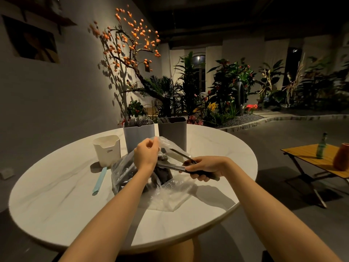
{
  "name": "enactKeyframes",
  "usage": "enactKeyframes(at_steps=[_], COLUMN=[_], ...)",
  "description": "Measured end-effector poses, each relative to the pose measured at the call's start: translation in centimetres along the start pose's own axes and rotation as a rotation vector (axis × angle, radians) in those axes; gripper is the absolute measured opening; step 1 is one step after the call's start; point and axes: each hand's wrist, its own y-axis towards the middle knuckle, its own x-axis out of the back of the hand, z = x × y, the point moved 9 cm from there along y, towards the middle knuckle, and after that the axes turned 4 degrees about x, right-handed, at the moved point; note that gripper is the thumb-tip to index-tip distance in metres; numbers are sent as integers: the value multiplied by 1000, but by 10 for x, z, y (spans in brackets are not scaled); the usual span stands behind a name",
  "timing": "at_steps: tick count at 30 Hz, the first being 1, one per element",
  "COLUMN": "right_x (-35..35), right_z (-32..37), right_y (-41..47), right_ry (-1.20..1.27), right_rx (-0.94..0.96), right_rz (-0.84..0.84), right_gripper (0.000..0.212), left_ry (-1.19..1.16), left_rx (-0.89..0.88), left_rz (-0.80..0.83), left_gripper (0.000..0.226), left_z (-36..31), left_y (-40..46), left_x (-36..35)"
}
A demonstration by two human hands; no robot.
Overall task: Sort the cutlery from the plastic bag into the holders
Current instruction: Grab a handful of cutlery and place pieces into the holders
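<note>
**Drawing cutlery out of the bag**

We take the clear plastic bag [151, 184], lying on the round white marble-look table [56, 195], as our landmark. To its left lies a pale blue flat utensil [99, 180] on the tabletop, and just behind that stands a squat cream plastic holder [107, 149] with a printed label; we cannot see anything inside it. Behind the bag stands a tall light-blue plastic holder [138, 134], crowded with upright forks, their tines showing above the rim. Our left hand [146, 154] sits over the bag's upper edge, fingers curled and pinching the thin film to hold the mouth open. Behind the bag to the right stands a tall grey plastic holder [172, 132], with a few dark utensil ends just visible at its rim. Dark-handled cutlery remains bunched inside the bag.

To the bag's right, our right hand [204, 168] has its fingers clamped round the dark handles of two steel-bladed knives [181, 161], whose blades reach back into the bag's mouth.

We judge the step in hand to be pulling these knives free. Next we would need to clear the blades of the film, then lift them to whichever holder suits; which one takes knives we cannot tell.
</note>
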Motion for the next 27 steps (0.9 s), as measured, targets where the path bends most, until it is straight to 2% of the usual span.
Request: enactKeyframes(at_steps=[8,15,17,21,23,27], right_x=[11,-2,-3,1,5,14], right_z=[-11,-6,-5,-1,4,14], right_y=[13,17,18,22,24,31], right_ry=[39,59,83,184,242,260], right_rx=[-70,-4,18,76,132,228], right_rz=[-78,7,11,-26,-67,-165], right_gripper=[9,12,12,13,13,9], left_ry=[-209,-158,-168,-340,-312,-98], left_rx=[-103,15,75,165,137,6], left_rz=[124,229,195,83,40,-53], left_gripper=[25,41,47,59,59,48], left_z=[7,18,24,29,28,16], left_y=[4,11,15,16,16,16], left_x=[-6,-17,-14,-3,-1,2])
